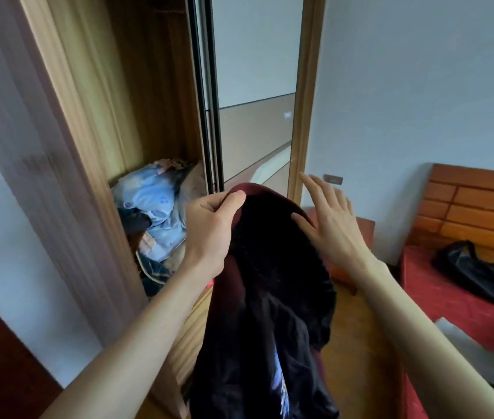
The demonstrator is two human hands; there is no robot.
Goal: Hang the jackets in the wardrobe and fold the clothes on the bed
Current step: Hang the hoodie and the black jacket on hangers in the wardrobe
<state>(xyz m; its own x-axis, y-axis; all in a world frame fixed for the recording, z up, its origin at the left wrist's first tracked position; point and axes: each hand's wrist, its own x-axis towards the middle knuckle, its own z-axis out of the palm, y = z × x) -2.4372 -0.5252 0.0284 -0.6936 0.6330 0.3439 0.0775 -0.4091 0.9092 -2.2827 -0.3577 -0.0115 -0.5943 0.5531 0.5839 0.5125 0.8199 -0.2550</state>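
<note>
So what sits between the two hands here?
In the head view, the dark jacket: the left hand grips its maroon top edge, and the open right hand touches its other side.

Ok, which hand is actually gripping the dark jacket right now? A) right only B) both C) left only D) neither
C: the left hand pinches the jacket at its maroon top edge, while the right hand is spread, its fingers straight, only the thumb resting against the fabric.
</note>
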